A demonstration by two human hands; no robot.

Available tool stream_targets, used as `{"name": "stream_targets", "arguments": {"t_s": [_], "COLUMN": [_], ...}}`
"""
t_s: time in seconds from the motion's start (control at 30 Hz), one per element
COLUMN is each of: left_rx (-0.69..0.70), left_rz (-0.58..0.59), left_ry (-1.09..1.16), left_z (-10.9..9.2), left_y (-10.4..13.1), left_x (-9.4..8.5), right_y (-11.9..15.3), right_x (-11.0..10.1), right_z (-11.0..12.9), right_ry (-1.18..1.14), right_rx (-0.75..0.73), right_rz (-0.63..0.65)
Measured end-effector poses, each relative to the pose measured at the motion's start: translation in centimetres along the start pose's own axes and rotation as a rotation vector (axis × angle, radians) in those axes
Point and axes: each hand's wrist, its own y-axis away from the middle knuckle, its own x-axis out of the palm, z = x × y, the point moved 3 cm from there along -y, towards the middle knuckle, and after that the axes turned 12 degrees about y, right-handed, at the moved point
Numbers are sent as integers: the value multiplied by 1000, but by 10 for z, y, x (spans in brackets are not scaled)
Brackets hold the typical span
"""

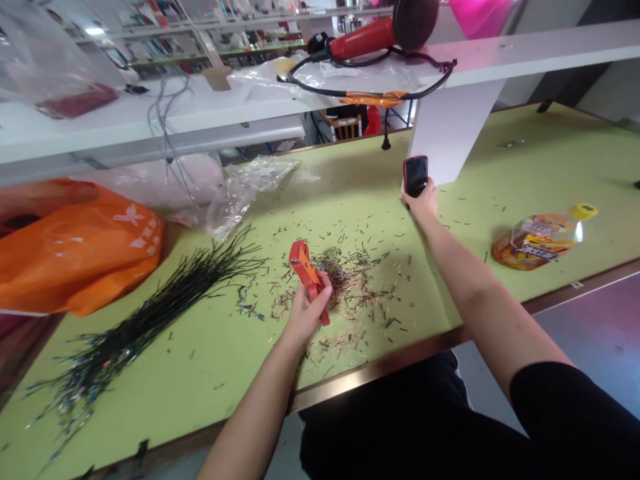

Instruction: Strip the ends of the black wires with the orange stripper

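Observation:
My left hand (310,303) is closed round a red-and-orange wire stripper (301,261), its head pointing up and away from me. Below and beside it lies a scatter of short black wire offcuts and copper strands (357,283). Reaching forward, my right hand (424,200) grips a phone (415,175) in a red case, its dark screen towards me, close against a white upright panel (457,133). To the left of my left hand, a bundle of long black wires (165,307) rests on the green tabletop (200,380), with bluish and shiny ends at the near side.
A bottle of amber drink (543,239) with a yellow cap lies on its side at the right. At left are an orange bag (85,240) and clear plastic (250,190). Overhead, a white shelf (240,100) carries a red heat gun or dryer (365,40) with a black cord.

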Motion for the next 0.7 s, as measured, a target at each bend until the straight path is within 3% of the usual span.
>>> {"name": "stream_targets", "arguments": {"t_s": [0.23,0.33,0.53,0.7], "left_rx": [-83,-87,-142,-161], "left_rz": [-47,-78,-20,47], "left_ry": [181,215,372,378], "left_z": [-6,-11,-18,-18], "left_y": [-7,-7,-8,-8], "left_x": [-6,-7,-9,-15], "right_y": [4,13,51,53], "right_x": [-3,-12,-26,-18], "right_z": [0,-9,-37,-35], "right_ry": [-5,-8,322,450], "right_rx": [-12,-112,-427,-430], "right_rz": [56,30,140,192]}}
